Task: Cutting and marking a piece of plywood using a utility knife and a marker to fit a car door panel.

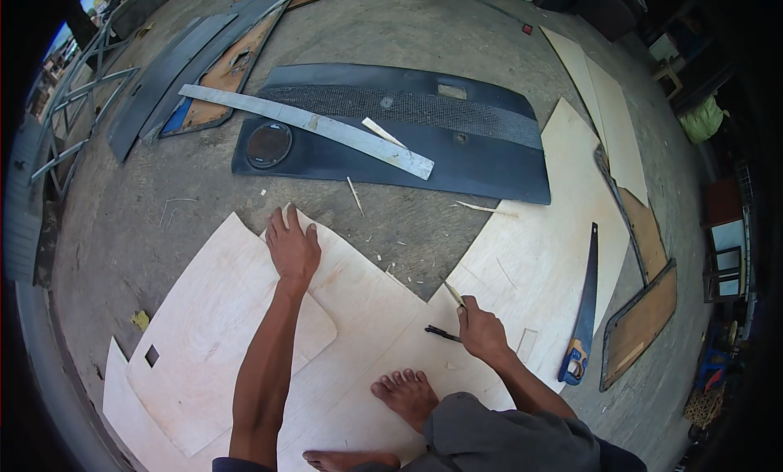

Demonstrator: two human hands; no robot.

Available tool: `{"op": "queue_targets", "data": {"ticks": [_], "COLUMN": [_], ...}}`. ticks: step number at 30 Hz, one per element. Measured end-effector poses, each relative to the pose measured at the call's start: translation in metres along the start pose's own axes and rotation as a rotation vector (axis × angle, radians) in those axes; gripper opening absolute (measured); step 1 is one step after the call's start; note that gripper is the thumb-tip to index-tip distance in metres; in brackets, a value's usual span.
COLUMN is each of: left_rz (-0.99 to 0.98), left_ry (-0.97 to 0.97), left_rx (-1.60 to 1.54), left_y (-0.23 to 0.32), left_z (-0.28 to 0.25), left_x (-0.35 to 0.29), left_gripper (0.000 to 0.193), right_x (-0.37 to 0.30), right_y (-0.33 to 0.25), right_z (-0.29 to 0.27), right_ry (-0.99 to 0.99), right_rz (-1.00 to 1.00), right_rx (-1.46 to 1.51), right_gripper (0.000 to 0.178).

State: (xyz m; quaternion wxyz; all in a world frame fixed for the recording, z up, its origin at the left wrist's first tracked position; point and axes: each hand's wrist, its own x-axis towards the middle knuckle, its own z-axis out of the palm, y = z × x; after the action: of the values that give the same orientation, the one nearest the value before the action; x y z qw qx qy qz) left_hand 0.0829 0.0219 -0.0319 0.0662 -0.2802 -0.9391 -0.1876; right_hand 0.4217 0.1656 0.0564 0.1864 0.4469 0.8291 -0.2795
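Observation:
My left hand (294,248) lies with fingers stretched out on the far edge of a pale plywood sheet (367,309). Beside it, a cut plywood panel (220,333) with a rounded corner and a small square hole rests on that sheet. My right hand (483,332) is closed around a slim, pointed, yellowish object (454,295), whose tip is at the sheet's edge; its exact kind is unclear. Just left of this hand, a black pen-like thing (443,333) lies on the wood. My bare foot (408,397) stands on the sheet between my arms.
A handsaw (585,309) lies on another plywood sheet (563,219) at right. Ahead are a dark door panel (391,166) with a speaker, and a long metal strip (326,129) across it. More old panels (171,72) lie at far left, near a metal frame (81,97). Wood splinters (356,196) litter the concrete.

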Motion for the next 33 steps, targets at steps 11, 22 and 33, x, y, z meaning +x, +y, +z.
{"op": "queue_targets", "data": {"ticks": [11,22,33], "left_rz": [0.535,0.752,0.473], "left_ry": [-0.634,-0.577,-1.205], "left_rx": [-0.097,-0.086,-0.139], "left_y": [0.108,0.149,0.169], "left_z": [-0.014,-0.045,-0.103], "left_x": [-0.084,-0.121,-0.199], "left_gripper": [0.038,0.022,0.033], "right_x": [0.000,0.000,0.003], "right_y": [0.017,0.018,0.026], "right_z": [0.006,0.009,0.015], "right_ry": [0.103,0.130,0.130], "right_rz": [-0.037,-0.054,-0.082], "right_rx": [-0.011,0.023,0.064], "right_gripper": [0.031,0.031,0.033]}}
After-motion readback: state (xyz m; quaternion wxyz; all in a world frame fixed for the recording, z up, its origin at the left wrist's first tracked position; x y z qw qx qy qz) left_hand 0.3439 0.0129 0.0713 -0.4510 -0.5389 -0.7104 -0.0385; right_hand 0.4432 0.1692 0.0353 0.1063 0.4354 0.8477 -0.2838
